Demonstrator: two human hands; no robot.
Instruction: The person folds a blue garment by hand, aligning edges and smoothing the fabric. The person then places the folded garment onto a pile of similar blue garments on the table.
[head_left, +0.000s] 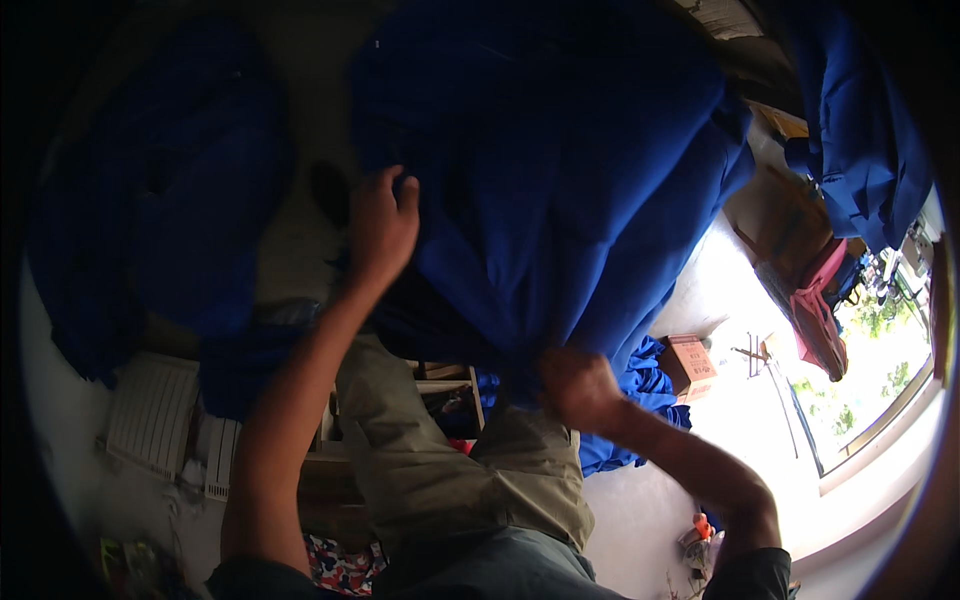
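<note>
A large blue fabric piece (555, 187) spreads before me, its folds drawn together toward my lap. My right hand (581, 386) is closed in a fist around the gathered lower part of that cloth. Along the cloth's left edge is my left hand (384, 221), with fingers curled and the thumb close to them. Shadow hides whether those left fingertips pinch the fabric or only rest by it. Below, my knees in khaki trousers (405, 427) are bent in a seated position.
Another blue cloth heap (195, 187) lies in shadow at left, near white slatted panels (150, 416). Crumpled blue fabric (637, 405) and a cardboard box (688, 364) sit on the right. Farther right are hanging blue cloth (855, 135), a pink cloth (817, 300) and a bright window (877, 375).
</note>
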